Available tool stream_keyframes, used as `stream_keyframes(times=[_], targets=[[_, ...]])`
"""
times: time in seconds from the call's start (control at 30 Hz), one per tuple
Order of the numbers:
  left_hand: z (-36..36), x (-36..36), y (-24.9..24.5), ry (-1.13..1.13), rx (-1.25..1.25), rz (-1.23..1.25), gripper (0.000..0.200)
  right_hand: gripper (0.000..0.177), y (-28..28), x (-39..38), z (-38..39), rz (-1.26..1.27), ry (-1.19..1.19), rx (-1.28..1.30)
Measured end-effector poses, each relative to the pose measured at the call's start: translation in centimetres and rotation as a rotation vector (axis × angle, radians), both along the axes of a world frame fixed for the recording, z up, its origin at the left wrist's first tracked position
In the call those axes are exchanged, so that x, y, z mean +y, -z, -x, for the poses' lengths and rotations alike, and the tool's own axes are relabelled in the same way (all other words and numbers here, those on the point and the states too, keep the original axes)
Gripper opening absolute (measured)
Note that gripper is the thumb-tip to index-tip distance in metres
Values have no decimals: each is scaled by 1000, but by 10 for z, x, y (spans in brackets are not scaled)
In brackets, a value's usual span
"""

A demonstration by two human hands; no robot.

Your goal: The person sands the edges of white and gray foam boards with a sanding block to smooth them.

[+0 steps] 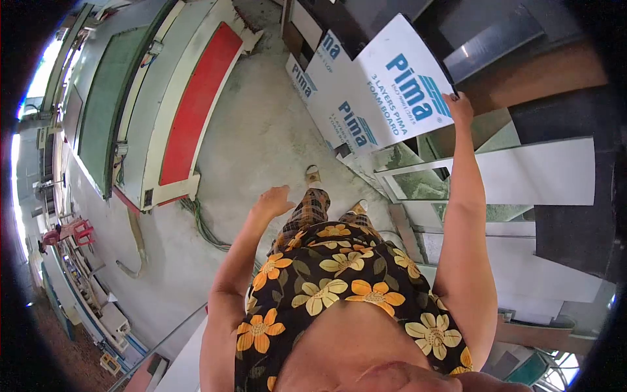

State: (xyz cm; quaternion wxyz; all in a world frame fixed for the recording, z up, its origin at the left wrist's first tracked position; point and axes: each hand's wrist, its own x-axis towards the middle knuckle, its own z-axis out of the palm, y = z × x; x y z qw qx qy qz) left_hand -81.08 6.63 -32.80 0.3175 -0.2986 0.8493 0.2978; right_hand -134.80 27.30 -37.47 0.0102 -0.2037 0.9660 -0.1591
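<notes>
My right hand (460, 108) grips the upper right edge of a white foam board (403, 81) printed with blue "Pima" lettering, its fingers closed around the rim. The board stands tilted against other sheets at the right. Beneath and beside it are more white boards (332, 108) with the same print. In front of my body, over the floor, hangs my left hand (273, 201), holding nothing, with the thumb apart from loosely bent fingers.
Black, brown and white sheets lean in stacks on the right, including a white panel (522, 171) near my forearm. A large machine with a red panel (201, 104) stands left. Cables (201, 222) lie on the concrete floor (251, 124). Farther left is a red chair (80, 232).
</notes>
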Motion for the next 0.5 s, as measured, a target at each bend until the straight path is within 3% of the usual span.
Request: stream_keyframes(times=[0.13,0.33,0.5], targets=[[7,-18,21,0,91,50,44,52,-7,-5,-21,-23,145,73],[84,-52,-4,134,112,-123,52,47,-19,3,-65,-5,241,243],[156,-59,-39,254,205,-126,51,40,-38,-3,-92,127,309,317]])
